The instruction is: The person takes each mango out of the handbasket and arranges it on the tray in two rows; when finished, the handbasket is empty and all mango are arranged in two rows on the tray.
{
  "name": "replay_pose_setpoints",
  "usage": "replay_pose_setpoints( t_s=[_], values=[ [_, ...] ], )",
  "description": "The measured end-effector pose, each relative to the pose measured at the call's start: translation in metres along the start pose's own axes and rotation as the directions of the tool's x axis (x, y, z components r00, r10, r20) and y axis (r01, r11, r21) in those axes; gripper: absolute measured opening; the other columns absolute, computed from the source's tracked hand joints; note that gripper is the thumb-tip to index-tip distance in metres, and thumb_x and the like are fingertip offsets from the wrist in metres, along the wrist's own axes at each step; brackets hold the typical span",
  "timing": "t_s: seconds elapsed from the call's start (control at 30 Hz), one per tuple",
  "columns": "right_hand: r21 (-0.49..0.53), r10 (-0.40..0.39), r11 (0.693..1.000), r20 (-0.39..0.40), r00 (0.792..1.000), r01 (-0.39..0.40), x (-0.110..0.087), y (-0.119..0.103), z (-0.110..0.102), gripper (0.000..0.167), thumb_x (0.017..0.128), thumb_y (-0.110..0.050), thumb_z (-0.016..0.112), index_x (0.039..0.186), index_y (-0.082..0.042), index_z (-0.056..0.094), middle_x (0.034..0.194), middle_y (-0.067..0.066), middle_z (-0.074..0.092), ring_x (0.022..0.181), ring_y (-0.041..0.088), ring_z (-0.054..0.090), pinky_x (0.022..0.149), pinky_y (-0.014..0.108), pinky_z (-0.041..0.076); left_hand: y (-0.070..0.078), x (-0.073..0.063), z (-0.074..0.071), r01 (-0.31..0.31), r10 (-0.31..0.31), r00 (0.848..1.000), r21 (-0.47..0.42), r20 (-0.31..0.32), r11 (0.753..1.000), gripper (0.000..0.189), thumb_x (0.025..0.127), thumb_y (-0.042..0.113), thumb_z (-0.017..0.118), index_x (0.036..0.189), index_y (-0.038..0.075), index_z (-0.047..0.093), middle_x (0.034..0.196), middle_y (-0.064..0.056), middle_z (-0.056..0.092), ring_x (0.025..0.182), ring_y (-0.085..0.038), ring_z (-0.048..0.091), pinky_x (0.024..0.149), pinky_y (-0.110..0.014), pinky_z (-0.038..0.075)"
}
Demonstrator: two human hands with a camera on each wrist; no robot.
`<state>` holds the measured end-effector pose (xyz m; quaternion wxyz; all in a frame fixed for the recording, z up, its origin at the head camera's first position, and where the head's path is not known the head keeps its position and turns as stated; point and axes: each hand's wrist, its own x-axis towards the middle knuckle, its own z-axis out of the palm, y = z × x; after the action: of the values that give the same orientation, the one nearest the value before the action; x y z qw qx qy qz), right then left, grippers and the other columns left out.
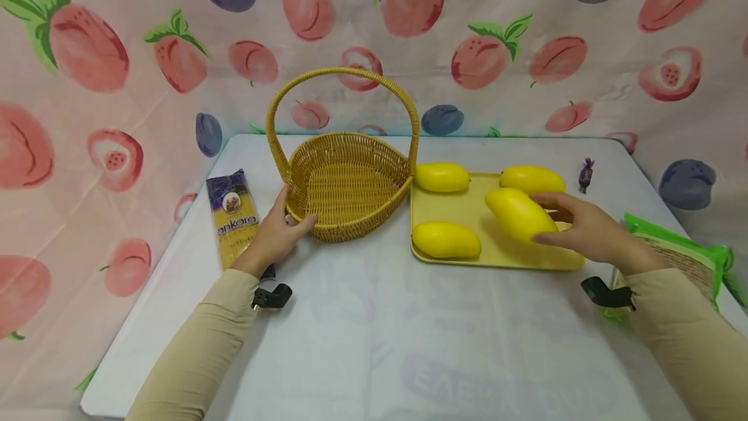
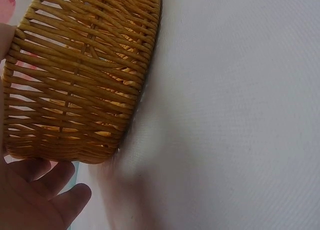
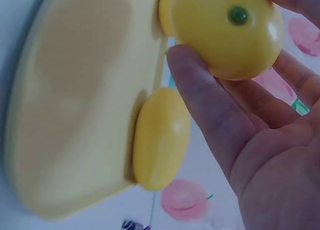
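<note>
A yellow mango with a green stem spot is gripped between the thumb and fingers of my right hand, raised over the yellow tray. Three more mangoes lie on the tray: one at the back left, one at the back right, one at the front left. My left hand holds the left front side of a wicker basket with a tall arched handle. In the left wrist view, fingers reach along the woven wall. The basket's inside shows only its woven bottom.
A pack of pasta lies left of the basket, partly under the left forearm. A purple wrapped candy rests at the back right. Partly behind the right wrist is a green-edged packet. Fruit-print cloth rises behind the white table.
</note>
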<state>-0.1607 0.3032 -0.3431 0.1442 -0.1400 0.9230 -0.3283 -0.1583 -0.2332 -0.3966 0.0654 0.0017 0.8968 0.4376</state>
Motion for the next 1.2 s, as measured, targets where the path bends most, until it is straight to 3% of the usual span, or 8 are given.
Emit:
replay_pose_setpoints(
  t_s=[0.17, 0.5, 0.67, 1.2],
  values=[
    [-0.009, 0.043, 0.999, 0.008, 0.999, -0.043, -0.005, 0.009, 0.002, 0.083, 0.089, -0.039, 0.077, 0.152, -0.003, 0.037, 0.151, 0.027, 0.036, 0.127, 0.049, 0.044, 0.101, 0.067, 0.039, 0.0, 0.0, 0.001, 0.002, -0.002, 1.0, 0.002, -0.003, 1.0, 0.096, 0.097, 0.049, 0.06, 0.162, 0.024, -0.007, 0.166, -0.013, 0.009, 0.15, -0.037, 0.013, 0.119, -0.058, 0.015],
    [-0.005, 0.055, 0.998, 0.001, 0.998, -0.055, -0.017, 0.023, 0.002, 0.081, 0.091, -0.034, 0.076, 0.151, 0.003, 0.038, 0.153, 0.033, 0.03, 0.126, 0.054, 0.042, 0.098, 0.072, 0.038, 0.0, -0.001, 0.001, 0.005, -0.005, 1.0, 0.003, -0.002, 1.0, 0.096, 0.097, 0.049, 0.06, 0.162, 0.024, -0.006, 0.166, -0.014, 0.009, 0.15, -0.037, 0.013, 0.118, -0.058, 0.015],
    [-0.02, 0.113, 0.993, 0.014, 0.994, -0.113, -0.021, 0.032, 0.003, 0.083, 0.091, -0.04, 0.074, 0.152, 0.002, 0.037, 0.152, 0.034, 0.031, 0.125, 0.055, 0.041, 0.097, 0.074, 0.037, 0.0, 0.0, 0.001, 0.004, -0.004, 1.0, 0.004, -0.005, 1.0, 0.096, 0.097, 0.049, 0.061, 0.162, 0.024, -0.006, 0.166, -0.013, 0.009, 0.15, -0.037, 0.012, 0.119, -0.058, 0.014],
    [-0.001, 0.14, 0.99, 0.02, 0.99, -0.14, -0.025, 0.046, 0.007, 0.076, 0.095, -0.041, 0.069, 0.147, 0.005, 0.039, 0.146, 0.033, 0.037, 0.124, 0.053, 0.043, 0.098, 0.068, 0.042, -0.001, -0.001, 0.002, 0.008, -0.008, 1.0, 0.009, -0.009, 1.0, 0.096, 0.097, 0.05, 0.06, 0.162, 0.024, -0.006, 0.166, -0.013, 0.009, 0.15, -0.036, 0.012, 0.119, -0.057, 0.014]
  ],
)
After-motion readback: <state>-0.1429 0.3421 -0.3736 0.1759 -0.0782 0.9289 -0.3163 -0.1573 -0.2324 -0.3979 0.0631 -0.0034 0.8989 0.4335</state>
